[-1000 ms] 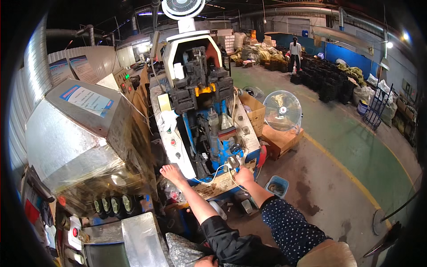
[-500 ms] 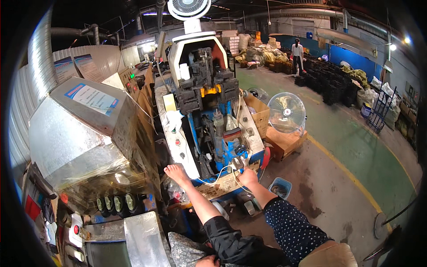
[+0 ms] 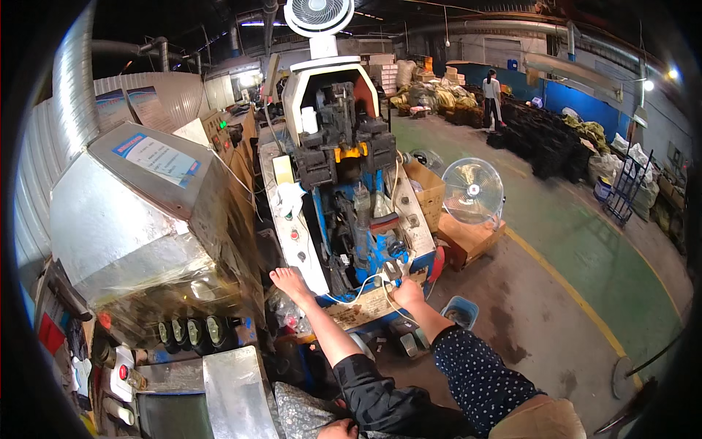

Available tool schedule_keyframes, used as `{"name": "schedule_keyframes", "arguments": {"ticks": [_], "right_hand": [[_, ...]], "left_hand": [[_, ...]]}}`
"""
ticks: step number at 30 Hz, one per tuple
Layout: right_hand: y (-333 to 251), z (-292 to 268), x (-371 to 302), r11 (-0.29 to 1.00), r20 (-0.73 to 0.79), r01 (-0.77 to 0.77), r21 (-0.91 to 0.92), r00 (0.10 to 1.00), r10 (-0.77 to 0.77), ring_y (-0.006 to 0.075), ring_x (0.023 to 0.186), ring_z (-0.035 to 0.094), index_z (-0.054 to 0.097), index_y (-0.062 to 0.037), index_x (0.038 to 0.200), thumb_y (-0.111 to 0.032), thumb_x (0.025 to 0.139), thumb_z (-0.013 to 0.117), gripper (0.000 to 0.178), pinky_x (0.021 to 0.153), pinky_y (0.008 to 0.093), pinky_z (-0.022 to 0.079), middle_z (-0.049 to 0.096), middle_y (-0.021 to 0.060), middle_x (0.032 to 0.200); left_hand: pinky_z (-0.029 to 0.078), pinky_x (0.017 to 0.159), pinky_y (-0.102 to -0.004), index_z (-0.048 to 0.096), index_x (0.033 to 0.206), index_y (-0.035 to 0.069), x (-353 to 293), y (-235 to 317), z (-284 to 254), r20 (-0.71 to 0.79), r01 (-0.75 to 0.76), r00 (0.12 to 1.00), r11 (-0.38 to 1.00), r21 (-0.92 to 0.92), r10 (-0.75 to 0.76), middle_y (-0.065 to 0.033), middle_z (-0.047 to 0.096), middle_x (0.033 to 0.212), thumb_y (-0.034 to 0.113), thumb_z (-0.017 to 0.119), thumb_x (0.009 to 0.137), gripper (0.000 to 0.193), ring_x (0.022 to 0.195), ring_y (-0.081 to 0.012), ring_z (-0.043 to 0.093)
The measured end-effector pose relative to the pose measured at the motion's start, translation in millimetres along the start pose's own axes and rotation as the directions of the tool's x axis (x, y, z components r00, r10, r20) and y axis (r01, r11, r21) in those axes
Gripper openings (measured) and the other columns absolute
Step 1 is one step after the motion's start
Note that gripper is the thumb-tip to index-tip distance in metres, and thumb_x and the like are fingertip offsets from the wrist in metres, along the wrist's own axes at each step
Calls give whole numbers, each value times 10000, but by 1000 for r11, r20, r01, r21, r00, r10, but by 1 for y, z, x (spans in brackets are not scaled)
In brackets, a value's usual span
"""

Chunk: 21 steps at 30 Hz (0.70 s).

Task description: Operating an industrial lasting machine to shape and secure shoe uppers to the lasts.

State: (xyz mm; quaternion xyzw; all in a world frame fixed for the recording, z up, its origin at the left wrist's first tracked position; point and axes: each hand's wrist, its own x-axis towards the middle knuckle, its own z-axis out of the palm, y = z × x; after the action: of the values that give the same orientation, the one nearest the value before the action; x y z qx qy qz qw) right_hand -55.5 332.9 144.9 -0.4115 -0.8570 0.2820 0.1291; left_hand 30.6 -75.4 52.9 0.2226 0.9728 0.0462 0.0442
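My left hand (image 3: pixel 292 285) lies at the near left corner of a blue and white machine (image 3: pixel 311 265), fingers stretched out, nothing visible in them. At the machine's near right corner, my right hand (image 3: pixel 408 293) is closed beside a small switch-like part (image 3: pixel 393 271) and a white cable (image 3: pixel 356 297). What those fingers hold is hidden. Black clamp blocks (image 3: pixel 344 150) with yellow parts fill the machine's middle. Low in the picture, part of another hand (image 3: pixel 338 430) rests by grey patterned cloth (image 3: pixel 303 410); whose it is, I cannot tell.
Left stands a big metal hood (image 3: pixel 124 219), with several dark shoe-like pieces (image 3: pixel 194 334) below it. A floor fan (image 3: pixel 474 189) stands on a wooden box (image 3: pixel 468 245) at right. A blue basket (image 3: pixel 461 312) sits on the floor. A person (image 3: pixel 491 99) stands far back.
The whole view has shifted slightly. Both hands keep their places on the machine. On the control panel at left, a red light no longer shows and a green one does. The distant person has turned slightly.
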Motion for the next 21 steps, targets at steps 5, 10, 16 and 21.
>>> {"name": "schedule_keyframes", "arguments": {"ticks": [5, 10, 16, 21], "right_hand": [[-2, -1, -3, 1000, 3, -2, -6, 1000, 2, 385, 1015, 656, 630, -25, 1131, -305, 807, 616, 428, 897, 458, 516, 683, 249, 1044], [-2, -1, 2, 1000, 42, -18, 10, 999, 18, 394, 1016, 650, 617, -23, 1144, -286, 826, 619, 413, 889, 482, 514, 682, 239, 1052], [2, 3, 4, 1000, 46, 7, 14, 999, -8, 385, 1023, 652, 606, -12, 1138, -279, 824, 611, 412, 892, 480, 511, 681, 238, 1056], [-2, -2, 2, 1000, 30, 20, 4, 999, -20, 378, 981, 667, 601, -13, 1146, -252, 829, 586, 397, 866, 471, 519, 694, 225, 1014]], "left_hand": [[477, 897, -421, 622, 1177, 116, -17, 1, -17, 16, -73, 997, 987, -144, 76, -150, 654, 1116, 312, 507, 934, 333, 1022, -337, 619], [499, 871, -437, 655, 1152, 117, -46, -2, -23, 74, -138, 983, 946, -292, 166, -162, 676, 1088, 324, 535, 918, 334, 991, -355, 641], [514, 858, -449, 680, 1132, 119, -59, 2, -38, 108, -146, 971, 885, -442, 214, -171, 693, 1071, 339, 555, 909, 338, 977, -365, 657], [512, 870, -445, 679, 1135, 117, -61, 6, -43, 220, -146, 947, 923, -357, 235, -168, 686, 1109, 345, 559, 907, 344, 1002, -362, 652]]}}
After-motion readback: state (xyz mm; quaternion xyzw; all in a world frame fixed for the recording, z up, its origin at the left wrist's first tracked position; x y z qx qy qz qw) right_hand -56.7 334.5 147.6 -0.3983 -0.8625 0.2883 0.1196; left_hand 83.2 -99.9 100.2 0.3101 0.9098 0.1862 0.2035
